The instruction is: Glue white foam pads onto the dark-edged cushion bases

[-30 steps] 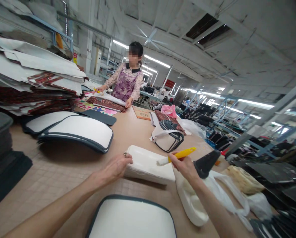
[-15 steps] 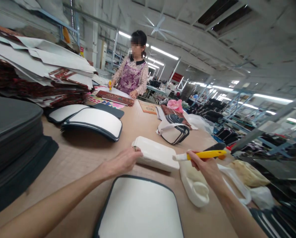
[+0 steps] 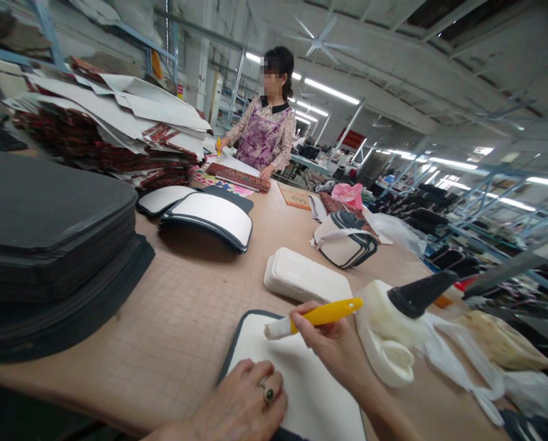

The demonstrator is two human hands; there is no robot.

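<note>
My right hand [image 3: 329, 337] grips a yellow-handled paintbrush [image 3: 331, 312]. Its pale bristles point left, over a white panel with a dark border [image 3: 301, 373]; whether they touch it I cannot tell. On the lower part of that panel rests my left hand [image 3: 250, 395], a ring on one finger, fingers bent and laid on the surface. Just beyond the panel is a stack of white rounded boards [image 3: 308, 275]. To the right of my right hand lies a white plastic bottle [image 3: 384, 331] with a black cone-shaped top.
Tall stacks of dark panels [image 3: 53, 226] fill the left side. White curved panels [image 3: 209, 214] and a tied bundle of panels [image 3: 345, 239] lie farther back. A co-worker [image 3: 267, 122] stands across the table [image 3: 163, 312], beside piled sheets [image 3: 117, 122]. Plastic bags [image 3: 498, 337] are at right.
My left hand has left the white board stack and come down onto the bordered panel. My right hand has brought the brush left and nearer, over that panel. The view has shifted.
</note>
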